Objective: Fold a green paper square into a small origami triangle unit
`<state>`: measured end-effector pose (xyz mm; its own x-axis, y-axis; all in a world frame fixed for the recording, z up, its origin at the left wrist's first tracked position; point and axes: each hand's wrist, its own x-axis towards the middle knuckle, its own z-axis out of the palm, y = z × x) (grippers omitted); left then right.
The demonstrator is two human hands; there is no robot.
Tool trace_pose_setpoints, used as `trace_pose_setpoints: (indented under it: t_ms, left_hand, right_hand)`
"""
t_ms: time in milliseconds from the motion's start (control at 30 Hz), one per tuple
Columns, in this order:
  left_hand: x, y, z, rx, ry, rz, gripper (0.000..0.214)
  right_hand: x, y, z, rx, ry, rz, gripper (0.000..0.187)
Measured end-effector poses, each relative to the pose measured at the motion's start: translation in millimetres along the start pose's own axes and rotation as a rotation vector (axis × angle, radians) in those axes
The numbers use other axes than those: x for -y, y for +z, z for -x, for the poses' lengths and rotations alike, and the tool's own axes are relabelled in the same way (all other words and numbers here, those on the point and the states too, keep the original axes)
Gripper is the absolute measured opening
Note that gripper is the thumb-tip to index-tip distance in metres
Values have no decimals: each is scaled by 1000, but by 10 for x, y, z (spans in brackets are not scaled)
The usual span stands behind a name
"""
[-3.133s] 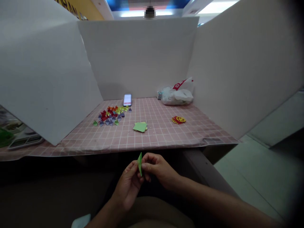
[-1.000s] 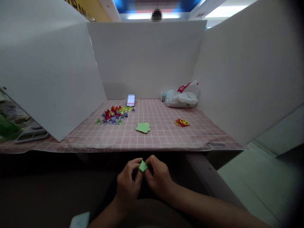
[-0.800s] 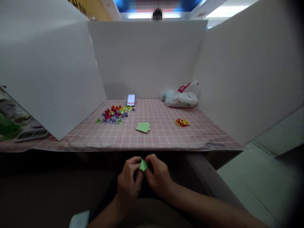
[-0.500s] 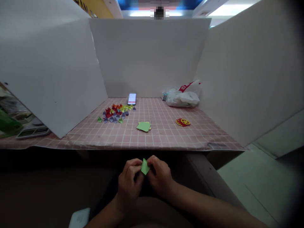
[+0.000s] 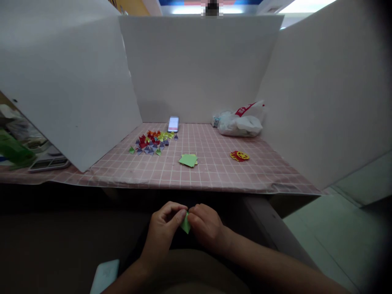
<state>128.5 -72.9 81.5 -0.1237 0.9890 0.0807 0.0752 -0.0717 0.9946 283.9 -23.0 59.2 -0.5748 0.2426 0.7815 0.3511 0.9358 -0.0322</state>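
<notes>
A small folded green paper piece (image 5: 185,223) is pinched between both hands below the table's front edge, over my lap. My left hand (image 5: 163,232) grips it from the left with curled fingers. My right hand (image 5: 206,227) presses on it from the right, fingertips touching the left hand's. On the pink checked tablecloth (image 5: 214,171) lie a small stack of green paper squares (image 5: 188,160) and a heap of several folded paper triangles (image 5: 151,142) in red, purple, orange and green.
White boards (image 5: 199,69) wall the table on three sides. A phone (image 5: 173,123) leans at the back, a white plastic bag (image 5: 240,122) sits back right, a red and yellow paper cutout (image 5: 239,155) lies right. A scale (image 5: 49,163) and green item sit far left.
The green paper went from a thin upright strip to a small folded triangle. Both hands closed in around it and sank slightly lower toward my lap. The view tilted a little.
</notes>
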Motion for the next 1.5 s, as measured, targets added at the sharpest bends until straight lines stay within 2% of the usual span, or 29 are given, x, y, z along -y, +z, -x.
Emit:
trace_pose_setpoints:
  t_ms: [433,600,733,833,1000,1267,1500]
  left_hand:
    - [56,-12,16,47,-124,138,21]
    - [114,-19,24,4,-118,156,20]
    - [148,-15,15,-18,-158,183,21]
    - [152,-13,9,-25,-205,181,23]
    - [138,-30,7,-30,-174,131,24]
    - [184,-52,0,-67,-169,118,25]
    - [181,-97,-38,4,-147,49,24]
  right_hand:
    - [27,62,54,-49,40,-63,16]
    - [36,59,72,-40,237,-167,21]
    - [45,65,72,31,381,-266,8]
    - [47,84,86,46,406,-285,11]
    - [42,101,94,30,435,-325,11]
    - [52,60,27,27,646,-534,8]
    - [8,62,25,41,695,-612,10]
